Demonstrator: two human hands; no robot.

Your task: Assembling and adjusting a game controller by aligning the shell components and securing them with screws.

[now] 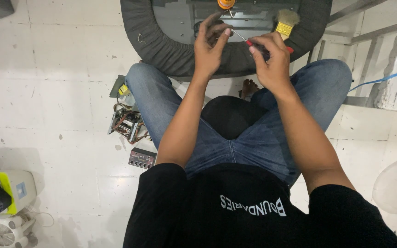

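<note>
While the person sits on the white floor, the right hand has its grip closed on a red-handled screwdriver, tip pointing left. The left hand pinches a small dark part at the far side, above the grey upturned casing; a paintbrush lies just right.

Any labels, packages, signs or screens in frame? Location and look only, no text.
No screens, signs or packages.
Shirt print: white lettering on the person's black shirt, bottom centre.
Label: small blue square on the white-and-lime appliance, lower left floor.
Brush band: yellow, lettering too small to tell, on the paintbrush above the right hand.
</note>
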